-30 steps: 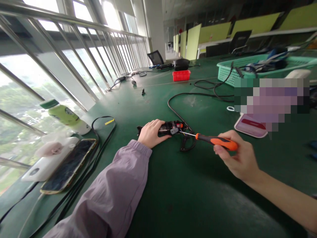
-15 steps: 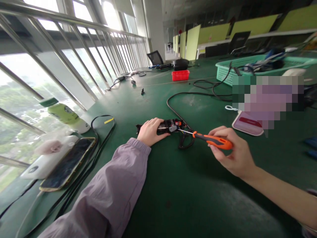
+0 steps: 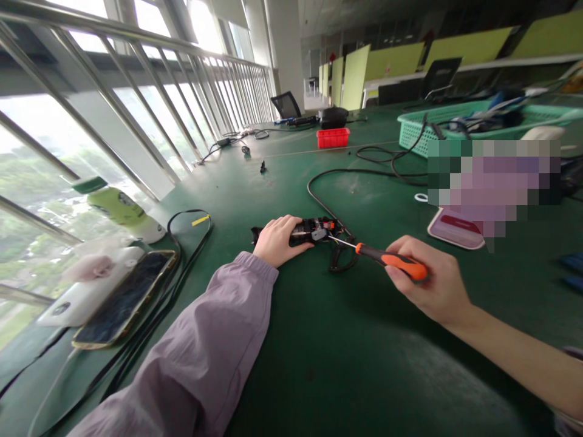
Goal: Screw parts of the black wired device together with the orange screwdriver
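Observation:
An opened black corded appliance (image 3: 320, 232) lies on the green table, its inner parts, small wires and a red piece exposed; its exact kind is unclear. My left hand (image 3: 279, 241) is wrapped over its left part and holds it against the table. In my right hand (image 3: 428, 276) is an orange-and-black screwdriver (image 3: 378, 254), gripped by the handle between thumb and fingers. The thin shaft points left, and its tip reaches the wires and grey part at the appliance's right end. Whether the tip sits in a screw cannot be made out.
At left are a leaning bottle (image 3: 119, 209), a phone (image 3: 125, 298), a white device (image 3: 86, 297) and black cables. A red box (image 3: 333, 138) and a green basket (image 3: 412, 135) stand farther back. Another phone (image 3: 456, 229) lies at right, beside a blurred-out patch.
My right hand has turned the screwdriver handle slightly, and the handle end sits a little lower. My left hand and the appliance have stayed nearly in place.

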The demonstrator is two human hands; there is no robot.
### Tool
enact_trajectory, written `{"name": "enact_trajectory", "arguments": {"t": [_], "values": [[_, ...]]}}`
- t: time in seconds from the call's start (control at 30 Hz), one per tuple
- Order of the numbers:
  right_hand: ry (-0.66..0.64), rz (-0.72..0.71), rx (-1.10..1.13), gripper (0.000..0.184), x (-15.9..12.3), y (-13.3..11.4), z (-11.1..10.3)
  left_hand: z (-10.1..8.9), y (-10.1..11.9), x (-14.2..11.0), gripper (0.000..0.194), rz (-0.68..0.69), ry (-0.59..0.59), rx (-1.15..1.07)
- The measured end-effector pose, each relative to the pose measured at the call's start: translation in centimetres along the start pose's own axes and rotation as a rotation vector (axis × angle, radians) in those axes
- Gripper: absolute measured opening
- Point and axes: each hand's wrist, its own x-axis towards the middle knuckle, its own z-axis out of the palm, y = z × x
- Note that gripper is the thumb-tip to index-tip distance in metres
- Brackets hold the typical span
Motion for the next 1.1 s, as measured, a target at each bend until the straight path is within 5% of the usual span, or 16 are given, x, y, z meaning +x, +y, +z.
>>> {"name": "enact_trajectory", "arguments": {"t": [0.43, 0.53, 0.7, 1.0, 1.1], "values": [[0.027, -0.029, -0.02, 0.01, -0.06, 0.02, 0.03, -0.01, 0.04, 0.02, 0.05, 0.008, 0.005, 0.012], [0.03, -0.069, -0.087, 0.021, 0.1, 0.17, -0.04, 0.02, -0.01, 0.03, 0.051, 0.008, 0.006, 0.009], [0.075, 0.023, -0.015, 0.007, 0.13, 0.02, 0.03, 0.07, -0.03, 0.03, 0.05, 0.003, 0.001, 0.003], [0.014, -0.004, -0.074, 0.022, 0.06, 0.11, -0.06, 0.09, -0.04, -0.03, 0.05, 0.001, 0.003, 0.0], [0.036, 0.037, -0.015, 0.007, 0.02, 0.02, -0.02, 0.08, -0.04, -0.04, 0.05, 0.002, 0.005, 0.005]]}}
